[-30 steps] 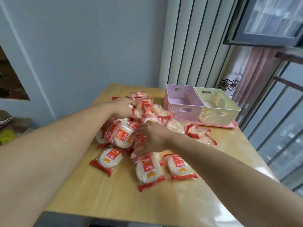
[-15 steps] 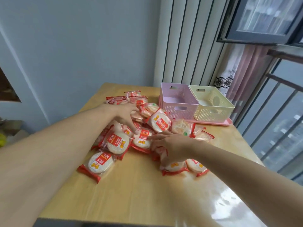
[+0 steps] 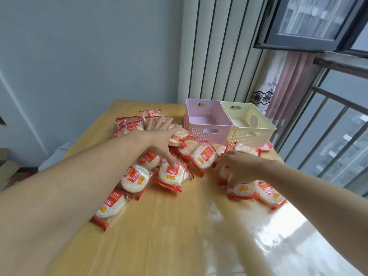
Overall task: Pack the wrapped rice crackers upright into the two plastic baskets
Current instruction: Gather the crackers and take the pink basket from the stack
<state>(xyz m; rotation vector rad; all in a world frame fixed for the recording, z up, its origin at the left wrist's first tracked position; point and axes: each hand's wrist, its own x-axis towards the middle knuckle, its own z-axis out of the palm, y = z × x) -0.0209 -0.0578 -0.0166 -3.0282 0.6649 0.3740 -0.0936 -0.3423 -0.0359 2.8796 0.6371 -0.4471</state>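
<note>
Several wrapped rice crackers (image 3: 203, 156) in red and white packets lie in a loose pile on the wooden table (image 3: 179, 236). My left hand (image 3: 159, 138) is spread flat over the pile, fingers straight, its thumb pressing one cracker packet (image 3: 171, 175). My right hand (image 3: 237, 168) rests on the packets at the pile's right side, fingers curved down onto a packet (image 3: 241, 190); whether it grips is unclear. Behind the pile stand a pink basket (image 3: 207, 134) and a cream basket (image 3: 256, 136), side by side, both with nothing in them.
Both baskets stand on a pink tray (image 3: 267, 147) near the table's far right corner. A wall and ribbed panel rise behind the table; a window with railings is at the right. Bare tabletop stretches toward me.
My left hand has opened and stretched farther over the pile toward the baskets. My right hand has stayed on the packets at the right. The view has shifted slightly.
</note>
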